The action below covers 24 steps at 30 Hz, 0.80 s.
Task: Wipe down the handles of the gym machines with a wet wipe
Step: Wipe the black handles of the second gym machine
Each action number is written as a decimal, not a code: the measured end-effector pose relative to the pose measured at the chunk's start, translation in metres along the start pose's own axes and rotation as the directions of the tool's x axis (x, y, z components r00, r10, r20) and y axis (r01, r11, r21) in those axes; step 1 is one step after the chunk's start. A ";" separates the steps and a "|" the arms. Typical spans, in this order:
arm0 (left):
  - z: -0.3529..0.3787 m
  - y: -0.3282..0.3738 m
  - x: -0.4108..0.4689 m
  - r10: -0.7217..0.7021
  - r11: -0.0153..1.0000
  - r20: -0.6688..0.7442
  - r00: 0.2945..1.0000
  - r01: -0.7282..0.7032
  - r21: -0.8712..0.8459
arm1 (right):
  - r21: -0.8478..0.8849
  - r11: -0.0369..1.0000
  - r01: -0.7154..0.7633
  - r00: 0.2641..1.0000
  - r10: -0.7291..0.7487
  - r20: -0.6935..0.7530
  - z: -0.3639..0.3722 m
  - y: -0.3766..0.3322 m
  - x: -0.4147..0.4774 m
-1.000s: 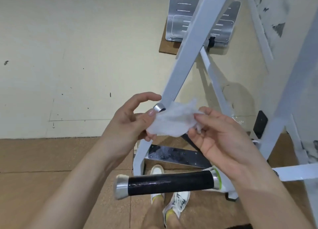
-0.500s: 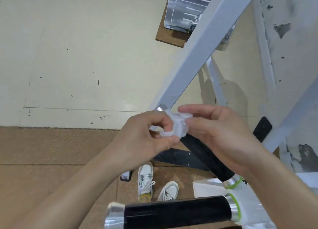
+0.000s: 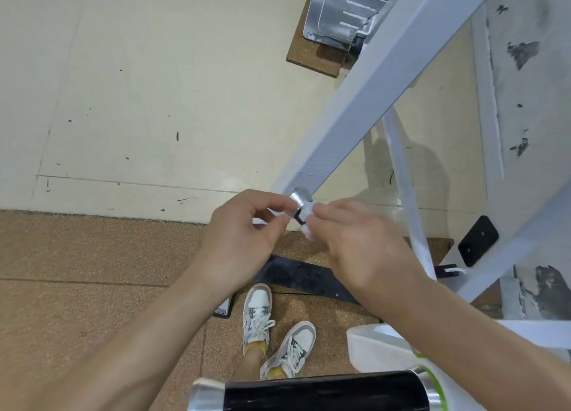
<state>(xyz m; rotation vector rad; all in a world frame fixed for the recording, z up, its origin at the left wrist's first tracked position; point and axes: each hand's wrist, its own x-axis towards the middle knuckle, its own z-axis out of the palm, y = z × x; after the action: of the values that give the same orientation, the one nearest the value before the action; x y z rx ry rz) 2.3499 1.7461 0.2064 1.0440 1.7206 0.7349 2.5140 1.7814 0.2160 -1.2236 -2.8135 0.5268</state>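
Left hand, right hand both pinching wipe, wrapped round black handle just under silver cap.

Left hand, right hand, wipe on handle

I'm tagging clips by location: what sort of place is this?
Likely a gym: a white machine frame, a black handle with silver end caps, and a ridged metal footplate.
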 end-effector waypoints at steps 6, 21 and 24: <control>0.007 -0.006 0.006 -0.014 1.000 -0.015 1.000 0.014 -0.017 | 0.029 0.961 0.275 0.957 -0.277 0.091 0.018 0.002 0.013; -0.001 -0.007 0.005 0.052 0.998 -0.019 0.998 -0.051 0.023 | 0.384 0.869 -0.313 0.931 0.360 -0.058 0.005 -0.001 0.011; 0.003 -0.004 0.007 0.122 0.991 -0.010 0.993 -0.121 0.065 | 0.099 0.993 -0.057 0.996 0.063 -0.059 0.004 -0.006 0.001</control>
<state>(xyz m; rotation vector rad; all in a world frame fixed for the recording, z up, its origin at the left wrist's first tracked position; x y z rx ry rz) 2.3501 1.7504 0.1991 1.1983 1.7139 0.7696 2.5087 1.7768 0.2136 -1.2859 -2.6738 0.6106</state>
